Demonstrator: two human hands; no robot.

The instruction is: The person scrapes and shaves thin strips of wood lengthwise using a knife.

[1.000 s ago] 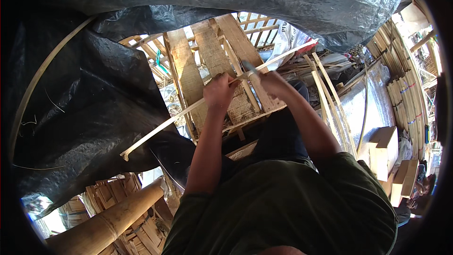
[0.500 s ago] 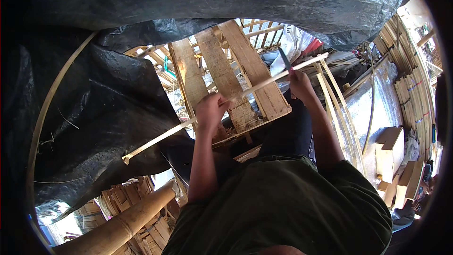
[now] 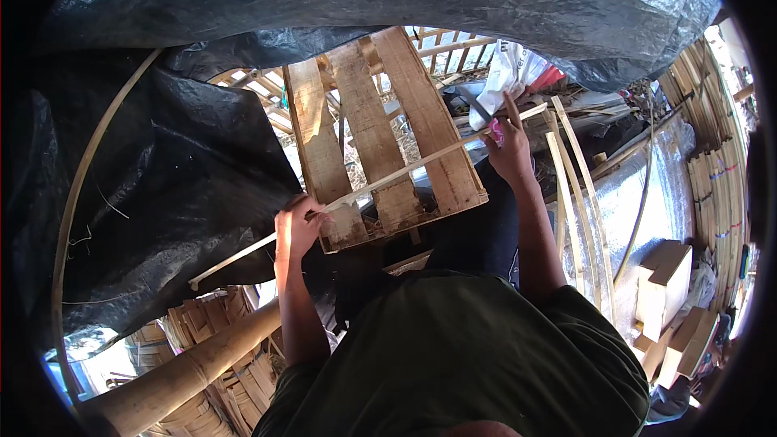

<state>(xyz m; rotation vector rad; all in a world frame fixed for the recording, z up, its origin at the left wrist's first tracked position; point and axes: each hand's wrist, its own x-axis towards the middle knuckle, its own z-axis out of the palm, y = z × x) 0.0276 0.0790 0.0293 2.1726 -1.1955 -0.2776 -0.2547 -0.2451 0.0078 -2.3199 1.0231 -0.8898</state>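
- Bamboo strip (image 3: 405, 170): long, thin, pale; lies slantwise across the wooden pallet (image 3: 380, 129), running from lower left past the pallet's edge up to the right.
- Left hand (image 3: 298, 226): closed around the strip near the pallet's lower left corner; a free tail of strip sticks out beyond the fist toward the dark tarp.
- Right hand (image 3: 510, 150): clamped on the strip close to its upper right end, forefinger raised. A blade-like tool (image 3: 477, 105) with something pink at the grip sits at this hand; exact hold cannot be told.
- Hands well apart, strip spanning between them and resting on the pallet boards.
- Handling, judged: light, springy, stiff along its length yet ready to bow under its own span. Surface probably smooth on the skin side, edges likely sharp or splintery. Best gripped at two separated points, as here, to stop whip and twist; a single end grip would let it sag.
- Surface: three rough slats with gaps between; firm but uneven support.
- Room: black tarp (image 3: 162, 186) overhead and to the left; thick bamboo pole (image 3: 186, 372) lower left; more bamboo strips (image 3: 579, 194) leaning at right, cardboard boxes (image 3: 668, 283) beyond. Tight, cluttered quarters for a long piece.
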